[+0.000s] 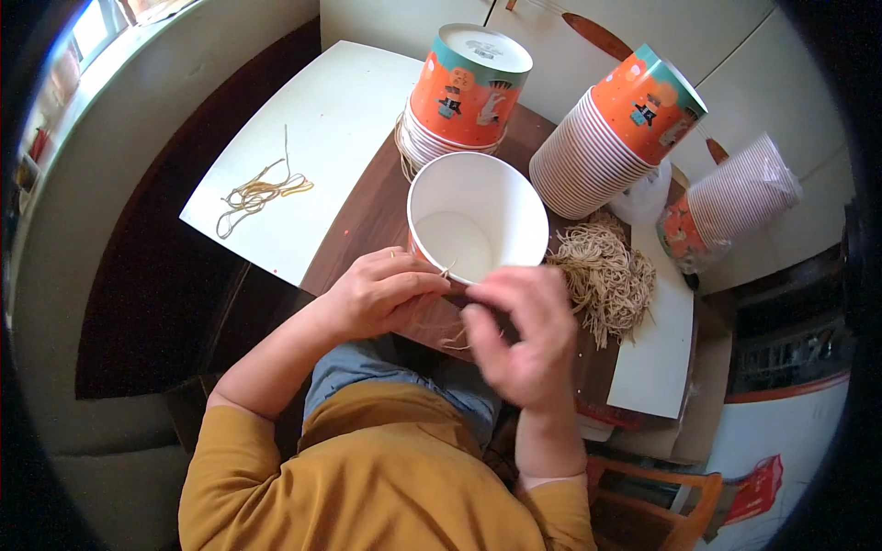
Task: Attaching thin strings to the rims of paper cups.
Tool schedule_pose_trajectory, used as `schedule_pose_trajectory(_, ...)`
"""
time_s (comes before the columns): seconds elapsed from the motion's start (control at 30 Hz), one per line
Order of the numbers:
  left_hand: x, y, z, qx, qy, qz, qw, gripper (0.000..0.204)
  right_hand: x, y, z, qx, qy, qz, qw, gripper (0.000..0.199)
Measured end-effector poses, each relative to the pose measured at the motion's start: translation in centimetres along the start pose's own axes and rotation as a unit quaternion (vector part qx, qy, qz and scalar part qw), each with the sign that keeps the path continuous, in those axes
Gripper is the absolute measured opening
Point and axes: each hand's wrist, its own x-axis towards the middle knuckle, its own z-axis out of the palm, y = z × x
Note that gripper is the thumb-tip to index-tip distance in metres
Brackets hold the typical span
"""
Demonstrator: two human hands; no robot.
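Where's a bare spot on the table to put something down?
The biggest is the white left part, between the loose strings and the upside-down tub stack. A smaller one is the white right strip, between the string pile and its near edge. The middle is crowded: left hand and right hand are close to the open tub.

No text can be read: the grey print [483, 47] atop the upturned tub [467, 99] is too small.

Room left of bucket [478, 220], stacks [473, 96] blocking behind
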Motion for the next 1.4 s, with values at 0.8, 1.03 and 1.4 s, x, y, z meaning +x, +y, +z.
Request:
schedule_pose_trajectory(0.8,-0.6,2.8,2.1,0.314,0.166,-0.053,0.933,0.023,-2.7,0.8,6.9,-0.068,0.102,0.08,0.989,0.014)
schedule_pose_trajectory(1.03,-0.9,3.0,3.3,-0.187,0.273,-0.388,0.861,0.009,-2.9,2.3,8.8,-0.103,0.122,0.044,0.986,0.016)
schedule_pose_trajectory(1.4,-1.3,1.9,1.8,-0.415,0.314,-0.443,0.729,0.009,-1.7,2.5,9.6,0.464,-0.004,0.357,0.811,0.014)
